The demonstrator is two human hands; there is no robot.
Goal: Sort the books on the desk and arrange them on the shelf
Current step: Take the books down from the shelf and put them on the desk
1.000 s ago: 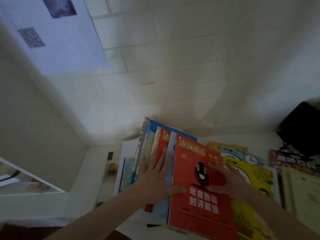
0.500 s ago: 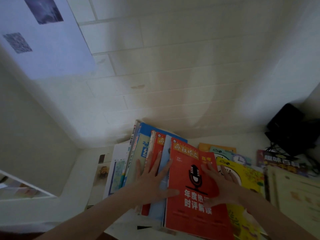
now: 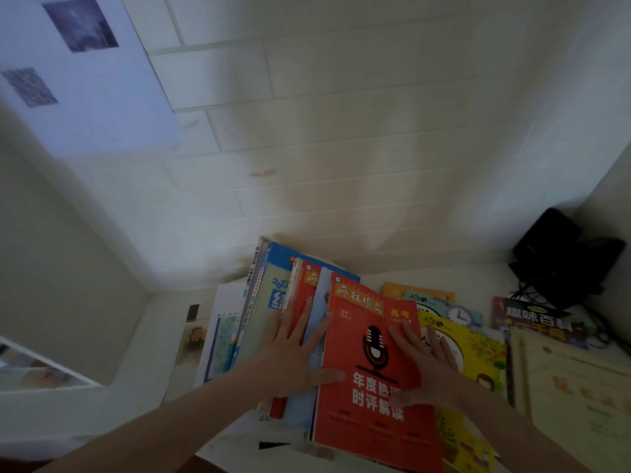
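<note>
On the bench (image 3: pixel 164 322) | left hand (image 3: pixel 293 360) is pressing fanned books (image 3: pixel 269 302), fingers spread flat | right hand (image 3: pixel 426 367) is resting on red book (image 3: pixel 362 339), fingers straight, probably squaring the pile

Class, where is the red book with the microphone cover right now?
Head view, bottom centre: the red book tops the pile, left hand at its left edge, right hand on its right edge, beside the yellow book.
</note>
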